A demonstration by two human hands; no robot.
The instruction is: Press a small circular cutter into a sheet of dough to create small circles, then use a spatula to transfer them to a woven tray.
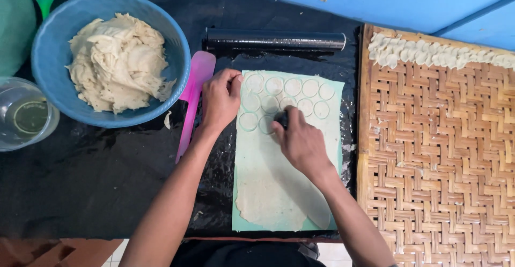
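A thin sheet of pale dough (268,186) lies on a light green mat (335,93) over black plastic. Several round discs (310,88) are cut into its far end. My right hand (300,143) is shut on a small dark round cutter (281,118) and presses it into the dough beside the cut circles. My left hand (221,99) rests with curled fingers on the mat's far left edge, holding it down.
A blue bowl (53,26) of dough scraps (118,60) stands at the far left. A pink spatula (194,93) lies left of the mat, a black rolling pin (276,40) beyond it. A woven bamboo tray (440,160) on the right holds cut pieces (434,54). A clear container (24,114) sits far left.
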